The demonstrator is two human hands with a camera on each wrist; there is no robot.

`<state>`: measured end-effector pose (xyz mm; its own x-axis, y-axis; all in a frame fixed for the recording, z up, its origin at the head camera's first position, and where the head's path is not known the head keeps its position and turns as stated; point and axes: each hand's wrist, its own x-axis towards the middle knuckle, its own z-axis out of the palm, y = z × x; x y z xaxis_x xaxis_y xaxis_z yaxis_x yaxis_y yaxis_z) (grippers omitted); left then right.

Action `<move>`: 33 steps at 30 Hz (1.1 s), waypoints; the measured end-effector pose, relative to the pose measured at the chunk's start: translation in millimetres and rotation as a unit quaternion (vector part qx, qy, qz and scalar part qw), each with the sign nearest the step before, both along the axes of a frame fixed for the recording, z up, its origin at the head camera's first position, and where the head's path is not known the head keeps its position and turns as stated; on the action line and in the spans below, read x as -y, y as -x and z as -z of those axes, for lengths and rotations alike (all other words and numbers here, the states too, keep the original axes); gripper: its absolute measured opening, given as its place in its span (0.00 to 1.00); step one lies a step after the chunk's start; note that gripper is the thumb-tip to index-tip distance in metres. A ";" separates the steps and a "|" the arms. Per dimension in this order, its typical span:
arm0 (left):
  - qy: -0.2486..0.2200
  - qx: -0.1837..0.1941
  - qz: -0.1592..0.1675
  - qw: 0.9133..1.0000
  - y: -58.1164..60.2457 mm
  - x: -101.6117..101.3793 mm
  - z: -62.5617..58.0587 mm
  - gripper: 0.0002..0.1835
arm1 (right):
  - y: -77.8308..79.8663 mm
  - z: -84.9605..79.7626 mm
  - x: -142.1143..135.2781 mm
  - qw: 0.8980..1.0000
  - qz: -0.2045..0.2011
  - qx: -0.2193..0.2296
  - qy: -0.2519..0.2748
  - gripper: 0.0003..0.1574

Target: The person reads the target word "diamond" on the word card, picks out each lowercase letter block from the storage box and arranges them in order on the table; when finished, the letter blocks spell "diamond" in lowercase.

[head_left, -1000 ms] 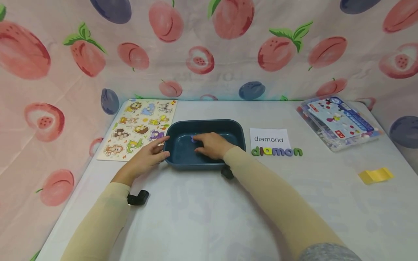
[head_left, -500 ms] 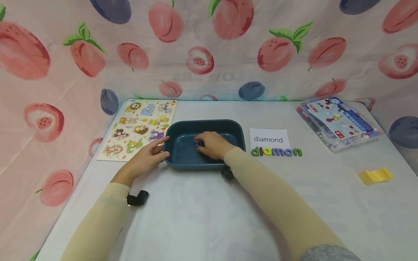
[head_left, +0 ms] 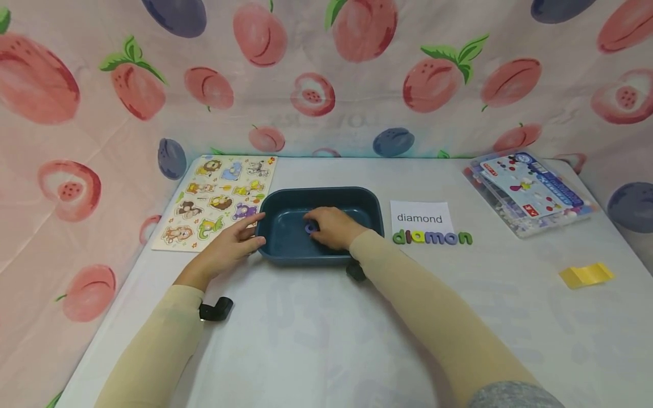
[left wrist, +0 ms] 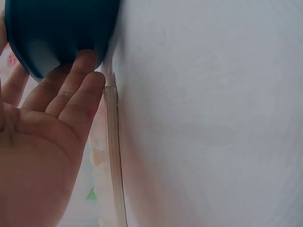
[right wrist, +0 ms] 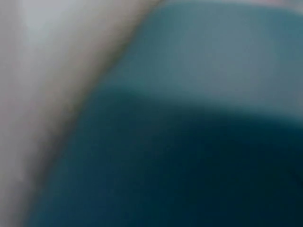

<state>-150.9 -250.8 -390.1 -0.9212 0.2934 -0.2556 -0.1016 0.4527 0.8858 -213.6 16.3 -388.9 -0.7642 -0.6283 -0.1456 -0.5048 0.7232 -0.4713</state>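
Observation:
A dark blue rectangular tub (head_left: 280,238) stands on the table in the head view. My left hand (head_left: 224,249) rests against its left end with fingers extended; in the left wrist view the fingertips (left wrist: 90,85) touch the tub's outer wall (left wrist: 61,28). My right hand (head_left: 334,228) reaches inside and pinches a small purple letter (head_left: 310,227) between thumb and index finger. Part of that letter is hidden, so which one it is I cannot tell. The right wrist view is blurred and shows mostly the tub wall (right wrist: 213,56).
Right of the tub lies a white card (head_left: 420,212) printed "diamond", with coloured letters (head_left: 433,237) reading "diamon" along its lower edge. An animal puzzle board (head_left: 204,198) lies at the left. A clear plastic case (head_left: 530,190) and a yellow paper strip (head_left: 586,275) are farther right.
The purple letter has shifted slightly right inside the tub, and my right thumb and index finger have closed on it. My left hand has stayed where it was.

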 end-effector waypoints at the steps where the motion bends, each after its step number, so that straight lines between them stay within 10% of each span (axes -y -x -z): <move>1: 0.001 0.000 0.000 1.000 0.2 -0.1 -0.2 0.36 | -0.1 0.0 0.0 1.000 0.000 0.001 -0.004 0.29; 33: 0.009 -0.001 0.005 1.000 0.3 0.7 -0.4 0.38 | -7.9 -13.7 -14.3 0.998 0.001 -0.030 0.051 0.23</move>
<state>-151.2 -251.5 -389.6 -0.9189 0.2981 -0.2581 -0.0946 0.4688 0.8782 -205.7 30.6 -375.2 -0.7703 -0.6368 -0.0345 -0.5334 0.6730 -0.5123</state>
